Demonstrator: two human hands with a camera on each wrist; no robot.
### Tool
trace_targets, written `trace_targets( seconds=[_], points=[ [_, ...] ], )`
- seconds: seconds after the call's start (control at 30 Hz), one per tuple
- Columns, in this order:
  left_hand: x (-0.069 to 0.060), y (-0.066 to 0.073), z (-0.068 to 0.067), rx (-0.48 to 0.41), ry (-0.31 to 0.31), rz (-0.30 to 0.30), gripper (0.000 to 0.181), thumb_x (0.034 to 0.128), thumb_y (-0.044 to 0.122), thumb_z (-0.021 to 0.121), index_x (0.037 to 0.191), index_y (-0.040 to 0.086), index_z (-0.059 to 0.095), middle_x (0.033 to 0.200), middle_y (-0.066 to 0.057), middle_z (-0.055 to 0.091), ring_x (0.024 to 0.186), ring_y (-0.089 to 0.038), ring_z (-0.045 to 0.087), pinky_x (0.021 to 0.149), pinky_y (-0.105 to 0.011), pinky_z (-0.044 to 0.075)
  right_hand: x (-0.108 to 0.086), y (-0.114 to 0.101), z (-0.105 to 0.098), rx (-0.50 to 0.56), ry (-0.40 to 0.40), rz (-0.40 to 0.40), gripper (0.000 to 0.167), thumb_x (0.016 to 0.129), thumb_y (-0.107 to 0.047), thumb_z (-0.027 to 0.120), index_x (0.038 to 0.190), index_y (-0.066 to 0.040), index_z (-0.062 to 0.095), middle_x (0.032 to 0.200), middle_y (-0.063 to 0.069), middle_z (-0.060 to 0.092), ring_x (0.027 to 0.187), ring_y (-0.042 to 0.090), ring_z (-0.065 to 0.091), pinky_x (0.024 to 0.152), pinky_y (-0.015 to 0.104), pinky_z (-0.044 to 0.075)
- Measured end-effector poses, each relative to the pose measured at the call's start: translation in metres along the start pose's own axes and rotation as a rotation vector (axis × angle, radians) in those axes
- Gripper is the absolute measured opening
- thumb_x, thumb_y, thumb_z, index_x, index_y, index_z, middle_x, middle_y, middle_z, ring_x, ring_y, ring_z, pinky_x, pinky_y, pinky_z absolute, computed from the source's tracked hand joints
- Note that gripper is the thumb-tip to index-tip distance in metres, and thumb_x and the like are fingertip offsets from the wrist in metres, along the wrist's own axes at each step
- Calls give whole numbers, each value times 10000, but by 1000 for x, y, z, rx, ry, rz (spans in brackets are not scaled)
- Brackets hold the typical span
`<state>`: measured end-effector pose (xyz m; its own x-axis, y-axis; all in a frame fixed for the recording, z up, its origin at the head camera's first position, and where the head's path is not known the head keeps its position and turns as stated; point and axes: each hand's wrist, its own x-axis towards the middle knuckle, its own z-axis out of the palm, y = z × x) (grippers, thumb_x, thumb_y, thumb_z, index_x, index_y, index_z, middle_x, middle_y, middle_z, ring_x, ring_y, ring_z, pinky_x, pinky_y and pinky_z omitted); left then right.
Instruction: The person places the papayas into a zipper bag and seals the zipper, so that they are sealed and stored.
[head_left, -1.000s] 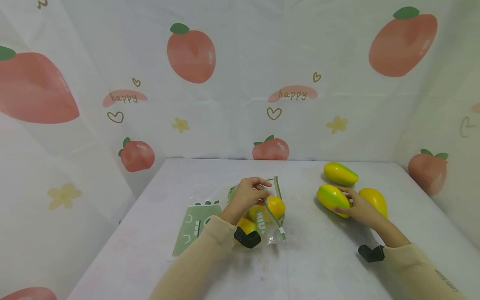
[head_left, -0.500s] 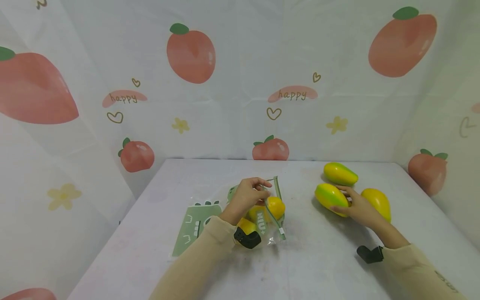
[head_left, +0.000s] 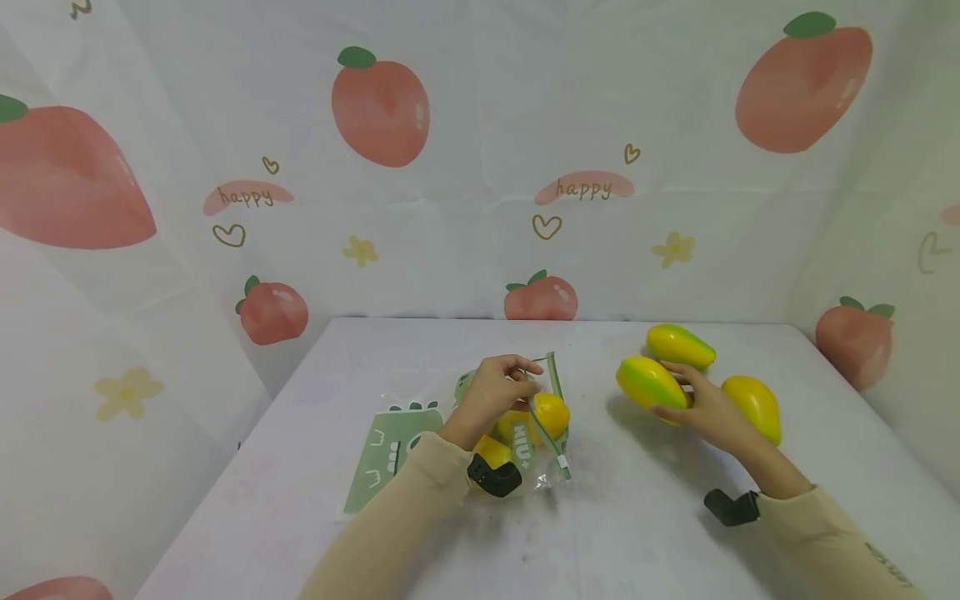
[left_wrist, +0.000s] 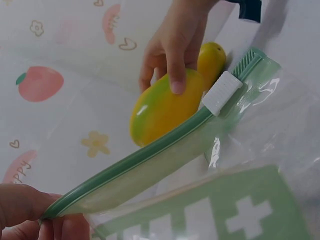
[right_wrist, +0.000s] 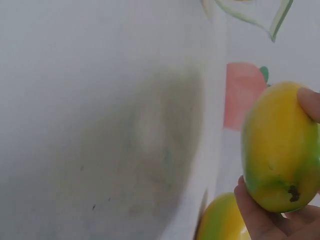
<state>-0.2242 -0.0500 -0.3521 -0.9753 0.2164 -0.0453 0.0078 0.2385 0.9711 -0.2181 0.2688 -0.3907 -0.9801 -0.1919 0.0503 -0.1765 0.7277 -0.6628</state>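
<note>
My left hand (head_left: pixel 491 398) pinches the green-trimmed rim of a clear zip bag (head_left: pixel 522 443). The bag's mouth stands apart, and several yellow fruits (head_left: pixel 552 414) lie inside, partly hidden by the wrist and the print. A white slider (left_wrist: pixel 222 93) sits near one end of the zip in the left wrist view. My right hand (head_left: pixel 708 410) grips a yellow-green mango (head_left: pixel 647 382), thumb on one side and fingers on the other. In the right wrist view this mango (right_wrist: pixel 280 145) is up off the table, its stem end facing the camera.
Two more mangoes rest on the right of the table: one farther back (head_left: pixel 681 347), another mango (head_left: pixel 756 408) beside my right wrist. A flat green-printed bag (head_left: pixel 378 467) lies left of the filled one. A patterned cloth (head_left: pixel 465 250) hangs behind the table.
My right hand has lifted the mango off the table and carried it a little left, toward the bag. The mango beside the wrist shifted slightly right earlier. My left hand stays put.
</note>
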Motion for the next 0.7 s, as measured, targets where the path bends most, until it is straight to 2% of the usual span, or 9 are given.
trace_targets(
  seconds=[0.4, 0.7],
  points=[
    [0, -1, -1, -7, 4, -10, 188, 850, 42, 687, 1038, 41, 695, 801, -47, 505, 638, -165, 605, 682, -299, 600, -7, -22, 9, 37, -1, -57, 813, 881, -417, 681, 1489, -53, 281, 1446, 315, 371, 1174, 526, 507, 858, 534, 542],
    [1, 1, 1, -22, 8, -21, 183, 852, 15, 675, 1032, 44, 695, 776, -34, 478, 624, -156, 576, 673, -298, 600, -7, -33, 22, 23, -6, -115, 771, 851, -362, 729, 1450, -53, 354, 1386, 273, 465, 1097, 425, 581, 845, 485, 557]
  ],
)
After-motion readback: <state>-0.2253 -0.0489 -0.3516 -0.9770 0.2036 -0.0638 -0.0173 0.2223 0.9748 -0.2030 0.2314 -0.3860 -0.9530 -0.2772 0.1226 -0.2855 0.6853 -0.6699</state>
